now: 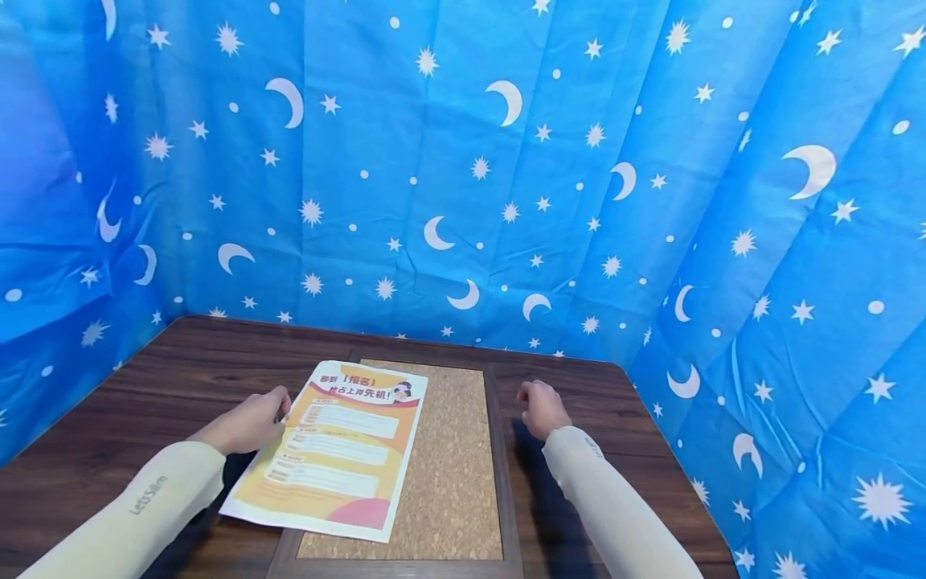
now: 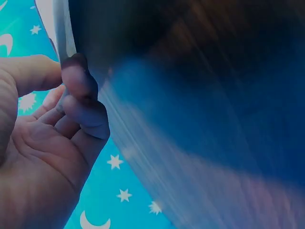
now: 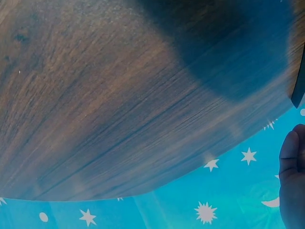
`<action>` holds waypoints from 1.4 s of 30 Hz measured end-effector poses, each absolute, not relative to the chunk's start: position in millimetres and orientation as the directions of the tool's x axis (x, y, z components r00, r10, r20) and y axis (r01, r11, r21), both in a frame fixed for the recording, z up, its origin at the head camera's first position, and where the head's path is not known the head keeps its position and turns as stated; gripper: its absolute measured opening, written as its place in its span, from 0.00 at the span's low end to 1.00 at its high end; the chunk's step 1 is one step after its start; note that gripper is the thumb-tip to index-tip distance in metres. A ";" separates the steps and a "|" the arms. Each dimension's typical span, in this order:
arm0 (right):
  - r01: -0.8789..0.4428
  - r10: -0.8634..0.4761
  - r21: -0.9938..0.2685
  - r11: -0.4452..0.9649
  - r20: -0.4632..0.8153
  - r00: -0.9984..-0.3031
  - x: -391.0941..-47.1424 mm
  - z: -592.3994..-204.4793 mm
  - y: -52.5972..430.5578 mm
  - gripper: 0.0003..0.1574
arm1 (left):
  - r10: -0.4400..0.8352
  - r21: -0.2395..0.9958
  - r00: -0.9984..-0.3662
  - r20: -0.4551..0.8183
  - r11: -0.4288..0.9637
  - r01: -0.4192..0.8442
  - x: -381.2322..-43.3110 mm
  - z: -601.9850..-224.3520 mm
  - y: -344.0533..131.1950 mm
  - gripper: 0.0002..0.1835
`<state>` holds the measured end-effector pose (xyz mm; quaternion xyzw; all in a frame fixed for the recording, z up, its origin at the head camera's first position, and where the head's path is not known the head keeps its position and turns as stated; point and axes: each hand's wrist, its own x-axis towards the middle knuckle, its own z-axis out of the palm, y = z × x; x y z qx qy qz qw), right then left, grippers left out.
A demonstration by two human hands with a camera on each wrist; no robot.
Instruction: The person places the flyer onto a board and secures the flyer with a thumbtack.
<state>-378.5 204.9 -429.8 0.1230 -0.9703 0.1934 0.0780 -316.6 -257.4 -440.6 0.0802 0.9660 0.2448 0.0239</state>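
Note:
In the head view a printed flyer (image 1: 346, 442), yellow and orange with white text boxes, lies at a slant over the left part of a cork board (image 1: 456, 466) in a dark wooden frame. My left hand (image 1: 249, 420) pinches the flyer's left edge between thumb and fingers; the left wrist view shows this hand (image 2: 52, 129) with the sheet's edge (image 2: 66, 28) in its grip. Right of the board, my right hand (image 1: 542, 408) hangs over the table with fingers loosely curled and holds nothing. Only part of that hand (image 3: 290, 176) enters the right wrist view.
The dark wood-grain table (image 1: 600, 402) extends to both sides of the board. A blue curtain (image 1: 463, 161) with white moons and stars encloses its back and sides. Light sleeves cover both forearms.

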 end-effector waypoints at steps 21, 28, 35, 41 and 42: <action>-0.275 -0.215 -0.346 0.897 0.202 -0.955 -386.2 -433.3 199.7 0.12 | 0.183 0.407 -0.976 0.122 0.887 0.217 -318.7 -444.6 -198.5 0.05; -0.304 -0.241 -0.344 0.889 0.213 -0.947 -389.7 -433.3 197.5 0.13 | 0.210 0.390 -0.970 0.122 0.889 0.242 -317.9 -449.3 -183.2 0.06; -0.339 -0.272 -0.336 0.879 0.232 -0.934 -391.9 -430.9 192.1 0.13 | 0.225 0.379 -0.963 0.149 0.886 0.266 -316.0 -451.6 -175.0 0.05; -0.334 -0.271 -0.335 0.881 0.221 -0.937 -395.1 -427.4 184.0 0.13 | 0.281 0.394 -0.946 0.163 0.860 0.323 -311.8 -453.3 -170.7 0.03; -0.330 -0.267 -0.336 0.882 0.221 -0.938 -396.0 -426.5 182.1 0.14 | 0.290 0.393 -0.943 0.164 0.857 0.332 -311.2 -453.6 -169.7 0.03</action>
